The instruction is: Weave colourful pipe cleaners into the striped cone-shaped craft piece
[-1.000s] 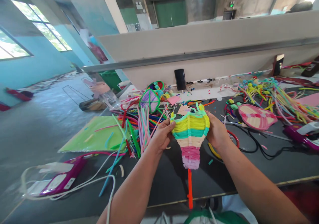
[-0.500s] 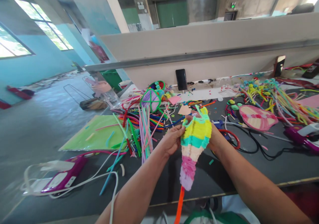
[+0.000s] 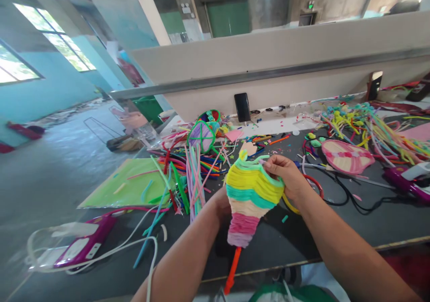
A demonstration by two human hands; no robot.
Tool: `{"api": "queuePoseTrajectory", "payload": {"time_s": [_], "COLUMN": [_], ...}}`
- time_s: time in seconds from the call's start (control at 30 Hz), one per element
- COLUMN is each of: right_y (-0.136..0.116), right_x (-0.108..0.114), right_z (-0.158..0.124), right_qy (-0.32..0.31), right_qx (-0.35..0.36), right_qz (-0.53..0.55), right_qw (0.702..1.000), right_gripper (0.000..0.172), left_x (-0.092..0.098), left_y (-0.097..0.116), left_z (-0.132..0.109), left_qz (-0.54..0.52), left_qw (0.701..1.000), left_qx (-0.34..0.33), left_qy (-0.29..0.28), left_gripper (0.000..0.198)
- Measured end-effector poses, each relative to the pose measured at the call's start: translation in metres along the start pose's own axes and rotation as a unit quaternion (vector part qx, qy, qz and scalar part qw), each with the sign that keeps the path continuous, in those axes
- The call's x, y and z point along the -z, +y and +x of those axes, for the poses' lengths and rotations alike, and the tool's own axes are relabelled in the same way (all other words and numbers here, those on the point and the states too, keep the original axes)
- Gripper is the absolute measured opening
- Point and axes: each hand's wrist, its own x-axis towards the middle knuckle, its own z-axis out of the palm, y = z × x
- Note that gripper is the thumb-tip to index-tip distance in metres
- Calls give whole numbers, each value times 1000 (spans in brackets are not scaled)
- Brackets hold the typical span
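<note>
Likely light, soft and bendy, the striped fan-shaped pipe-cleaner weave (image 3: 250, 190) sits between both hands. The right hand (image 3: 289, 179) pinches its upper rim, a sound hold; the left hand (image 3: 220, 203) backs it, its grasp hidden.

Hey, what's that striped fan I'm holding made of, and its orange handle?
The striped fan: seemingly fuzzy pipe cleaners, matte, wound in ridged colour bands. The orange handle: likely a pipe cleaner too, soft fuzzy outline, though blurred.

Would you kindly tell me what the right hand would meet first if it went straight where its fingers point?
The right hand pinches the woven fan; past its rim, probably the loose pipe cleaners, though depth is unclear.
</note>
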Motion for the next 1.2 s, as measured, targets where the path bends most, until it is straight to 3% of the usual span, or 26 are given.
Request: {"api": "queuePoseTrajectory", "payload": {"time_s": [0.13,0.2,0.37,0.63,0.77,1.0,1.2], "right_y": [-2,0,3,-9,-9,-6,-4], "right_x": [0,0,0,1,1,5,4], "right_z": [2,2,3,-1,-2,1,0], "right_qy": [14,25,33,-6,-15,-14,-7], "right_qx": [-37,-38,-37,-55,-51,-59,-61], "right_qz": [-39,-59,-96,-167,-181,-180,-135], "right_qw": [998,997,994,984,982,982,989], "right_gripper": [33,33,35,34,30,27,31], "left_x": [19,22,15,8,6,3,-5], "left_y": [19,26,28,22,15,8,12], "left_z": [-7,-12,-17,-9,-6,-4,-7], "left_qz": [27,24,70,55,32,48,46], "left_qw": [996,995,987,968,969,955,949], "left_qx": [-38,-57,-115,-148,-148,-209,-200], "left_qy": [76,80,89,194,194,204,241], "left_gripper": [38,47,36,26,22,14,22]}}
